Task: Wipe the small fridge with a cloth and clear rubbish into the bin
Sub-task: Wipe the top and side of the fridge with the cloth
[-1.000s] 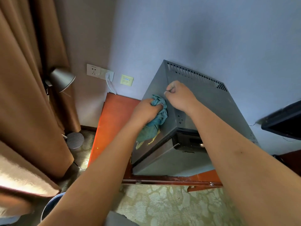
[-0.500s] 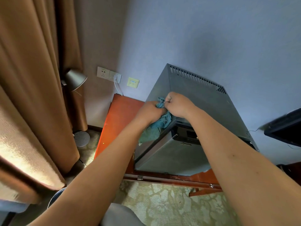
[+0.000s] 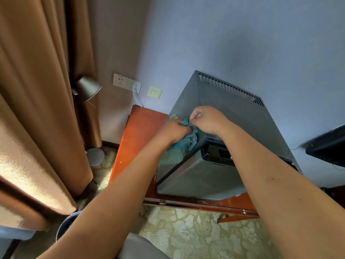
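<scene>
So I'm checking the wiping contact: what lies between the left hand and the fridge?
In the head view, the bunched teal cloth lies between the left hand and the fridge, at its top front corner.

The fridge (image 3: pixel 224 116) looks like dull grey metal. The cloth (image 3: pixel 183 144) is soft and wrinkly. The table (image 3: pixel 138 135) is shiny red-brown wood. The curtain (image 3: pixel 33 109) is thick woven cloth, and the carpet (image 3: pixel 196 232) looks rough.

Brown curtain (image 3: pixel 37 90), lamp (image 3: pixel 88 87), wall sockets (image 3: pixel 127 83).
</scene>
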Demonstrator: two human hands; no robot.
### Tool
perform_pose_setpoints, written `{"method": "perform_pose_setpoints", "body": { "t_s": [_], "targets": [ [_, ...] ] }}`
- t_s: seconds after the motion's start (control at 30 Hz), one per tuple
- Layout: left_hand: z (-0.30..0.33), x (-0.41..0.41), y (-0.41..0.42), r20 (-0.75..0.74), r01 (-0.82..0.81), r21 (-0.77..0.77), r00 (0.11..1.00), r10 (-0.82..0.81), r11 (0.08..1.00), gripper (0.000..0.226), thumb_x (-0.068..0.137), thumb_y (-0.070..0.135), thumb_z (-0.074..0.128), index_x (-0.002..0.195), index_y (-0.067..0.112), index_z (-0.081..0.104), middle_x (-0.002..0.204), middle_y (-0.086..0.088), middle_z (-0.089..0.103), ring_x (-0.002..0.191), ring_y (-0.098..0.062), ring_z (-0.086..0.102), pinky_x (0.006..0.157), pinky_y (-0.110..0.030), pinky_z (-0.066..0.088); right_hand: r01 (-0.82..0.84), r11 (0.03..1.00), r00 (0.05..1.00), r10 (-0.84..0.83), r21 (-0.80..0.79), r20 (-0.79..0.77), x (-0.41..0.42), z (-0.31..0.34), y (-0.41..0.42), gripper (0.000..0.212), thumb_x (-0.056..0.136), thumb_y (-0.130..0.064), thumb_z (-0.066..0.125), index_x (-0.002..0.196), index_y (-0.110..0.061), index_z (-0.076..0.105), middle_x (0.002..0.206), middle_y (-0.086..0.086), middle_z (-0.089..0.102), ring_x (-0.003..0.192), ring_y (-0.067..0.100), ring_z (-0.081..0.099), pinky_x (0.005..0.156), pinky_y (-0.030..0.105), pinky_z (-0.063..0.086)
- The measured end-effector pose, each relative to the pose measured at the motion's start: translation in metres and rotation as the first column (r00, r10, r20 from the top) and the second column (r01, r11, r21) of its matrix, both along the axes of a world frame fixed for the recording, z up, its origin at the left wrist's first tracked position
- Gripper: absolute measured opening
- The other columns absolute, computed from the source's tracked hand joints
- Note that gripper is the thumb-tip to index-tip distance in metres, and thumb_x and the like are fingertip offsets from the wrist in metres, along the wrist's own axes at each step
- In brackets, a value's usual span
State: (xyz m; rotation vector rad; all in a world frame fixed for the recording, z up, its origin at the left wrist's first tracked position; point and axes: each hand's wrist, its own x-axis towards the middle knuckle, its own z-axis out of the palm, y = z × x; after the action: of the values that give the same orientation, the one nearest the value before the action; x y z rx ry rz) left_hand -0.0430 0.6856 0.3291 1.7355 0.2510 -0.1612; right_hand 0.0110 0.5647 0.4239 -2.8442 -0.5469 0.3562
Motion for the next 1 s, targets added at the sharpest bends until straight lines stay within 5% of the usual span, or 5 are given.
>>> {"method": "perform_pose_setpoints", "body": {
  "t_s": [0.13, 0.37, 0.7, 0.87, 1.0],
  "targets": [
    [-0.015, 0.003, -0.009, 0.067, -0.074, 0.076, 0.995, 0.068, 0.994, 0.024, 0.089, 0.044, 0.063, 0.094, 0.021, 0.069, 0.093, -0.004, 0.073, 0.089, -0.026, 0.069, 0.085, -0.046, 0.057, 0.005, 1.000, 1.000, -0.005, -0.005, 0.014, 0.002, -0.003, 0.000, 0.008, 0.091, -0.024, 0.063, 0.094, -0.028, 0.069, 0.094, -0.013, 0.067, 0.092, 0.010, 0.063, 0.074, 0.027, 0.044],
    [-0.069, -0.006, -0.008, -0.337, 0.246, 0.326, 0.932, -0.131, 0.913, 0.044, 0.097, 0.040, 0.056, 0.123, 0.006, 0.066, 0.119, -0.015, 0.067, 0.105, -0.034, 0.064, 0.086, -0.037, 0.054, -0.077, 0.963, 0.982, 0.119, -0.258, 0.150, -0.002, -0.009, 0.003, 0.016, 0.092, -0.024, 0.052, 0.092, -0.026, 0.068, 0.093, -0.006, 0.069, 0.088, 0.019, 0.064, 0.079, 0.037, 0.056],
    [-0.035, 0.013, -0.005, 0.091, -0.100, -0.019, 0.991, 0.101, 0.995, 0.024, 0.092, 0.044, 0.061, 0.100, 0.023, 0.068, 0.100, -0.002, 0.073, 0.094, -0.024, 0.067, 0.091, -0.045, 0.055, -0.112, 0.924, 0.924, 0.232, -0.365, 0.303, -0.003, -0.013, 0.005, 0.006, 0.089, -0.023, 0.058, 0.088, -0.028, 0.061, 0.086, -0.003, 0.064, 0.082, 0.022, 0.059, 0.063, 0.030, 0.042],
    [-0.065, 0.007, -0.003, -0.313, 0.157, 0.291, 0.948, -0.061, 0.944, 0.050, 0.097, 0.048, 0.055, 0.130, 0.011, 0.063, 0.125, -0.013, 0.066, 0.109, -0.032, 0.064, 0.095, -0.039, 0.053, -0.128, 0.913, 0.917, 0.258, -0.388, 0.304, 0.001, -0.011, 0.005, 0.013, 0.094, -0.021, 0.051, 0.095, -0.026, 0.062, 0.085, -0.003, 0.064, 0.079, 0.024, 0.060, 0.063, 0.031, 0.049],
    [-0.060, 0.008, 0.001, -0.359, 0.187, 0.214, 0.928, -0.102, 0.959, 0.050, 0.097, 0.043, 0.061, 0.130, 0.006, 0.063, 0.128, -0.015, 0.064, 0.117, -0.032, 0.062, 0.094, -0.035, 0.049, -0.129, 0.906, 0.894, 0.282, -0.402, 0.349, 0.005, -0.012, 0.007, 0.013, 0.095, -0.019, 0.049, 0.096, -0.024, 0.060, 0.081, -0.001, 0.062, 0.074, 0.025, 0.060, 0.057, 0.031, 0.048]
  ]
}}
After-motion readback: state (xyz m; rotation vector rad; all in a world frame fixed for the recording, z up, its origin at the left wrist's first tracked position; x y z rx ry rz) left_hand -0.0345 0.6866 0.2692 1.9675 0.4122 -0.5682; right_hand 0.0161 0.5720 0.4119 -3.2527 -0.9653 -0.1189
